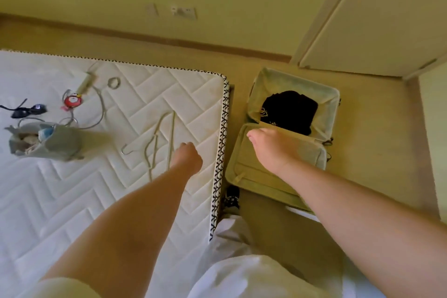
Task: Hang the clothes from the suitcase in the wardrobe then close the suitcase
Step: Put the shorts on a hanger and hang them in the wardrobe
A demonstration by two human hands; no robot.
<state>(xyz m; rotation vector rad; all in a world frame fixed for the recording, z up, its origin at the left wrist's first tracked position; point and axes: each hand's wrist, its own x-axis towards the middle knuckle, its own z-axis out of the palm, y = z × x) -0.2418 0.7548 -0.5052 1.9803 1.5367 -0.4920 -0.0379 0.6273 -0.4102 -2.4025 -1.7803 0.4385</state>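
An open suitcase [263, 176] with pale lining lies on the floor to the right of the mattress. Folded black clothes [290, 111] sit in its far half. My right hand [268, 147] hovers over the suitcase's middle with its fingers stretched toward the black clothes, holding nothing. Pale wire hangers [157, 143] lie flat on the mattress near its right edge. My left hand [188, 156] is down on them, its fingers curled at the right-hand hanger's bar. The wardrobe [377, 19] stands shut at the upper right.
The white quilted mattress [72, 201] fills the left side. On it sit a grey bag [46, 143], a cable [101, 109], a red-and-white item [72, 101], dark glasses [24, 110] and a small ring [113, 82]. A dark shoe [232, 198] lies between bed and suitcase.
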